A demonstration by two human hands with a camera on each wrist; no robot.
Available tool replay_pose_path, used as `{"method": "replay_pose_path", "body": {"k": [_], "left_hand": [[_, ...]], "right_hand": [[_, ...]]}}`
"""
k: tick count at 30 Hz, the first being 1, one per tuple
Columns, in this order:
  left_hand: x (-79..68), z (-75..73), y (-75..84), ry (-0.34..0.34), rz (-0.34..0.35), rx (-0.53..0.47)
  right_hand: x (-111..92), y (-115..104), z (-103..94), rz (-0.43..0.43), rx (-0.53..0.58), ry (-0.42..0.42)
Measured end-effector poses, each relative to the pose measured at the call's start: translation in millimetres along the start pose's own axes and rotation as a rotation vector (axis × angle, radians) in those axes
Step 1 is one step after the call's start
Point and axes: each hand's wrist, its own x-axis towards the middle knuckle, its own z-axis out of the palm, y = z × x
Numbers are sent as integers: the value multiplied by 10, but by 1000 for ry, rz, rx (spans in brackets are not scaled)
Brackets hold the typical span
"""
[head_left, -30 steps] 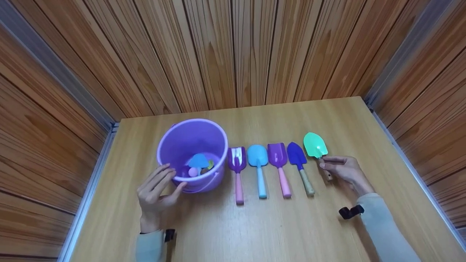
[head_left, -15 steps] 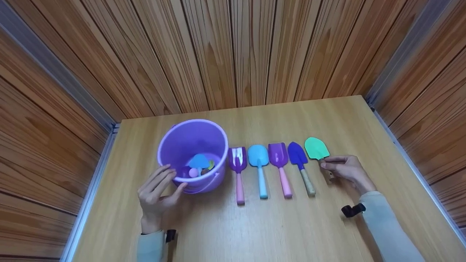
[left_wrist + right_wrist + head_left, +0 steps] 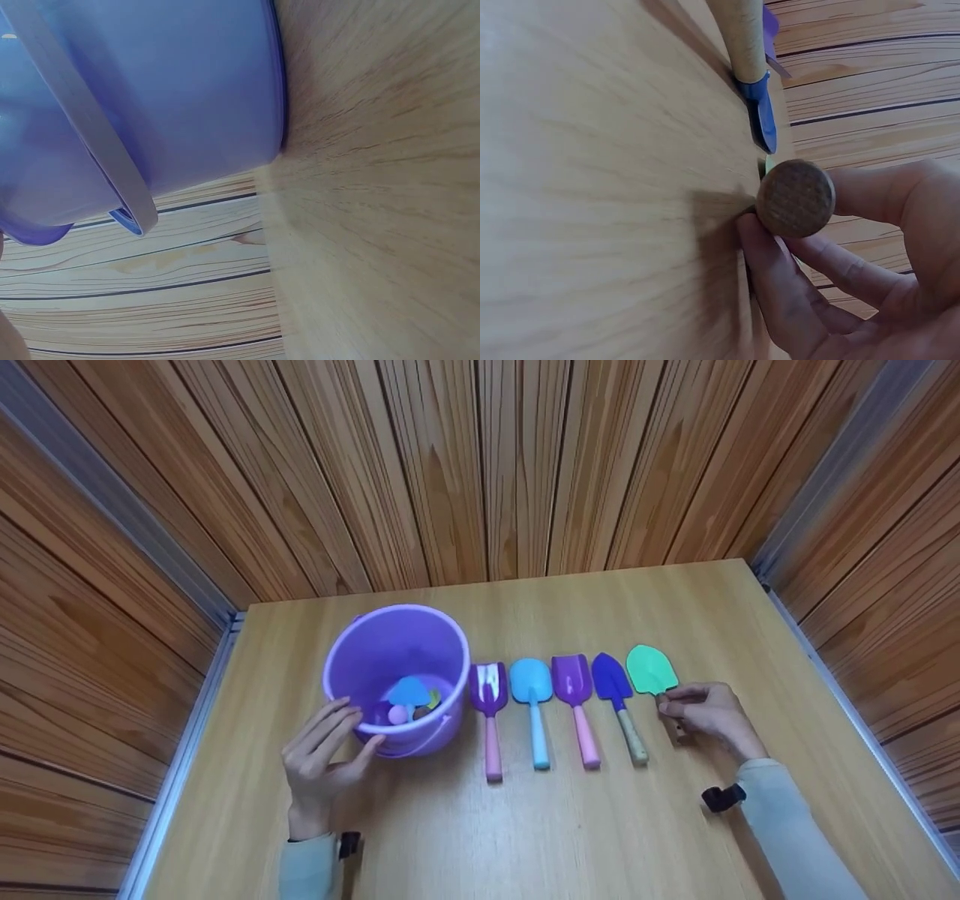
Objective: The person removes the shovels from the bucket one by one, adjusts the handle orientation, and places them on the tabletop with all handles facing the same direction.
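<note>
A purple bucket (image 3: 397,637) stands at the left of the table and fills much of the left wrist view. My left hand (image 3: 322,757) holds its near rim, fingertips at the edge and thumb on the front. Inside lie a small blue shovel-shaped toy (image 3: 409,690), a pink ball-shaped piece (image 3: 398,715) and partly hidden bits. My right hand (image 3: 712,712) pinches the brown wooden handle (image 3: 796,198) of a green trowel (image 3: 651,669) at the row's right end. The handle's end faces the right wrist camera. Left of it lies a dark blue trowel (image 3: 611,676).
Further left in the row lie a purple scoop with a pink handle (image 3: 572,679), a light blue shovel (image 3: 531,680) and a purple slotted scoop (image 3: 489,686) close to the bucket. Wood-panelled walls (image 3: 517,472) enclose the wooden table (image 3: 525,832) at the back and sides.
The green trowel has shifted slightly toward me and its blade has lowered toward the table. My right hand keeps its grip on the handle. My left hand and the bucket have stayed put.
</note>
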Motion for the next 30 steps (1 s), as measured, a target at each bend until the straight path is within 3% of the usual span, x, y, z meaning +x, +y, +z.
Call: {"method": "replay_pose_path", "body": {"k": [6,30], "left_hand": [[19,14,-14,14,24,8],[-21,-2,0,-1,-9,18]], "right_hand": [[-11,47,6,3,-20,3],[-34,6,45,-47,-124,12]]}}
